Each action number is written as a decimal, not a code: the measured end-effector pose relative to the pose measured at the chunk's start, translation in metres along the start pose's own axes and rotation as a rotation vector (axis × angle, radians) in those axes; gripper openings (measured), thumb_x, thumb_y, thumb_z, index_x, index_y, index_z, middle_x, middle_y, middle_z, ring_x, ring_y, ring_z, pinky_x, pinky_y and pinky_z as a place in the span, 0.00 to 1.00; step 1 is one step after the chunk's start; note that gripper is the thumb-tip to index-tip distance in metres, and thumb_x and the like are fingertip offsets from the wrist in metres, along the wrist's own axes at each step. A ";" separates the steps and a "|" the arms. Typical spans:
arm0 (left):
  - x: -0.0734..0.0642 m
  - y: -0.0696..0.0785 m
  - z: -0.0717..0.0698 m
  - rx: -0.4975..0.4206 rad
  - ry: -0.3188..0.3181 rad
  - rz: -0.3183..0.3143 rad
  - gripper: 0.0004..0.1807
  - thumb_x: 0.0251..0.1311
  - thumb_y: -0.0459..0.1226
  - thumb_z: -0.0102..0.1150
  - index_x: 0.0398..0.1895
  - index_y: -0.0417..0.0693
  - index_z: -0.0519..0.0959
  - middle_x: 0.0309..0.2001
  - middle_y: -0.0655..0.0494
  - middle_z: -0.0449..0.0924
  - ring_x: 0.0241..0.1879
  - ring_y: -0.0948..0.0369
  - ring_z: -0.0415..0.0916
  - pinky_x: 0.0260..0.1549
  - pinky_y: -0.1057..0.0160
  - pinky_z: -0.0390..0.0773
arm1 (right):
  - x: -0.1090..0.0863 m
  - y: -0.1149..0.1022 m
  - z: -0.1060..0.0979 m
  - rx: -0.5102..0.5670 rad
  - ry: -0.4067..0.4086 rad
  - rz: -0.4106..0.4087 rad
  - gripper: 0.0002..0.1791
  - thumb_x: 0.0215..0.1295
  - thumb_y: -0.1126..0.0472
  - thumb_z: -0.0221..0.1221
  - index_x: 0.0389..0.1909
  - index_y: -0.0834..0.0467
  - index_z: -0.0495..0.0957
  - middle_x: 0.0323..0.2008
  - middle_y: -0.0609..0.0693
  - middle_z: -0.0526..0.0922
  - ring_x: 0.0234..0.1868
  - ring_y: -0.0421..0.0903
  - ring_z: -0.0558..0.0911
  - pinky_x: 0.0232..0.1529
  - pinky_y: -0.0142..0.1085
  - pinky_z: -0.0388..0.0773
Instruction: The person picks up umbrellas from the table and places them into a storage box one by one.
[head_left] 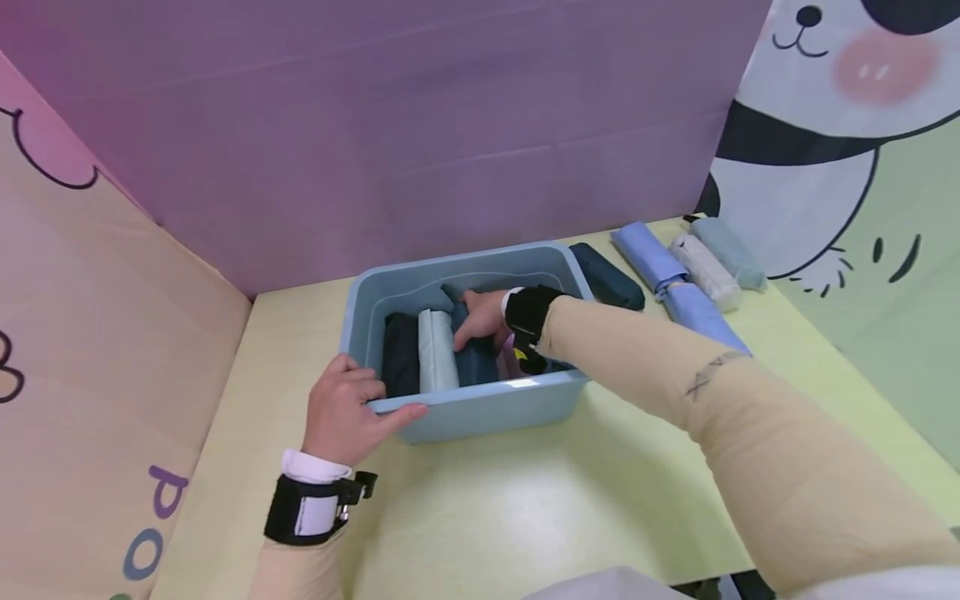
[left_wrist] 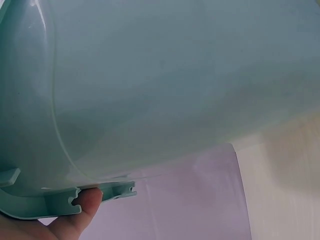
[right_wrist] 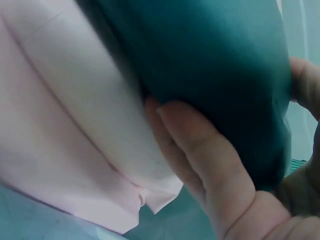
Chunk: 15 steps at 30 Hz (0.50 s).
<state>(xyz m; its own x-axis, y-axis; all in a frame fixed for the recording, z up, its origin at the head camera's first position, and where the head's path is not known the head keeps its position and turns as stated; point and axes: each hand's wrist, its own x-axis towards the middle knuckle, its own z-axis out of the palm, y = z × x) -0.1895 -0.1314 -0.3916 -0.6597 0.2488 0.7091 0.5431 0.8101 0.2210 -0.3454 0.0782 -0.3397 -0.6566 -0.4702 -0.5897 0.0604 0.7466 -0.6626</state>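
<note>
A light blue plastic bin point(head_left: 480, 410) stands on the table, and my left hand point(head_left: 348, 414) grips its near left corner by the rim. The left wrist view shows the bin's outer wall point(left_wrist: 165, 90) with a fingertip at the rim. Inside the bin, my right hand point(head_left: 482, 318) holds a dark teal rolled fabric bundle point(right_wrist: 215, 50), fingers on one side and thumb on the other. To its left stand a pale blue bundle point(head_left: 437, 350) and a black bundle point(head_left: 401, 354). A pale pink bundle point(right_wrist: 65, 115) lies beside the teal one, partly hidden by my right wrist in the head view.
Right of the bin lie another dark teal bundle point(head_left: 607, 277), blue rolled bundles point(head_left: 651, 257), a whitish bundle point(head_left: 705, 271) and a grey-green one point(head_left: 727, 252). A purple backdrop point(head_left: 450, 150) rises behind the table point(head_left: 487, 500), with printed panels at both sides.
</note>
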 end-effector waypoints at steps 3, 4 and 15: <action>0.000 0.000 0.000 -0.003 0.001 0.000 0.34 0.34 0.64 0.71 0.00 0.54 0.64 0.08 0.64 0.56 0.22 0.61 0.57 0.24 0.62 0.59 | 0.000 0.001 0.001 -0.072 -0.013 0.000 0.51 0.62 0.56 0.62 0.75 0.55 0.37 0.68 0.59 0.54 0.58 0.54 0.72 0.42 0.43 0.80; 0.000 0.000 0.000 -0.005 0.001 0.000 0.33 0.33 0.64 0.71 0.00 0.53 0.64 0.08 0.64 0.56 0.22 0.61 0.57 0.24 0.62 0.59 | -0.001 0.002 0.001 -0.108 -0.015 -0.008 0.52 0.62 0.55 0.62 0.75 0.56 0.37 0.70 0.59 0.53 0.60 0.54 0.70 0.44 0.43 0.79; -0.002 -0.002 0.003 0.000 0.020 -0.004 0.31 0.28 0.60 0.75 0.00 0.53 0.65 0.08 0.63 0.56 0.22 0.60 0.58 0.24 0.61 0.60 | -0.004 -0.001 -0.010 -0.598 0.155 -0.125 0.40 0.67 0.41 0.53 0.72 0.59 0.55 0.65 0.59 0.67 0.42 0.51 0.84 0.45 0.42 0.77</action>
<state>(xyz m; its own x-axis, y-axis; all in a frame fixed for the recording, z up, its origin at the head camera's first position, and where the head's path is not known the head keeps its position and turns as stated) -0.1914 -0.1321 -0.3955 -0.6511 0.2349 0.7217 0.5406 0.8110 0.2237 -0.3504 0.0841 -0.3326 -0.7354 -0.5307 -0.4214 -0.4249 0.8456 -0.3233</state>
